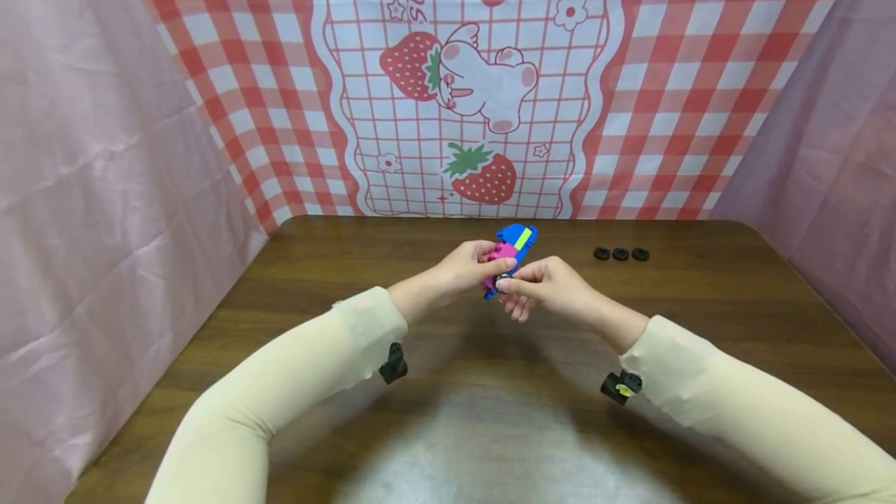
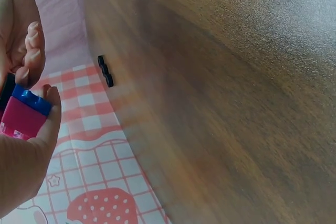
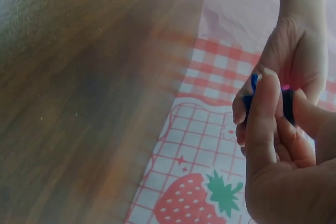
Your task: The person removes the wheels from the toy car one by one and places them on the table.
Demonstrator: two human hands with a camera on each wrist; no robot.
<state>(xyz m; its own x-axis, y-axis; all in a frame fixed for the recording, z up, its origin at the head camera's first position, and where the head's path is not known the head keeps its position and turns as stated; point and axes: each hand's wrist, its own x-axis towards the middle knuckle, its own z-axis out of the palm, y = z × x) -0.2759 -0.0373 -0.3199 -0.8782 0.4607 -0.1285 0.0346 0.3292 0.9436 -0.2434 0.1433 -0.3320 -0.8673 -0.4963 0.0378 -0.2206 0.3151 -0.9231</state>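
Observation:
My left hand [image 1: 467, 266] grips a small toy car [image 1: 509, 235] of blue and pink building blocks with a yellow-green stripe, holding it above the table. In the left wrist view, the car's pink side [image 2: 23, 118] shows against the palm, with blue studs along one edge. At the car's near end, my right hand [image 1: 560, 288] pinches a black wheel [image 1: 501, 280] between thumb and fingers, right against its side. The right wrist view shows the wheel's dark edge [image 3: 287, 106] by the thumb, while fingers hide most of the car.
Three black tyres [image 1: 621, 253] lie in a row toward the back right of the brown wooden table [image 1: 336, 255]. Behind the table hangs a red-and-white checked cloth [image 1: 672, 99] with strawberries. Pink curtains [image 1: 119, 177] close off both sides.

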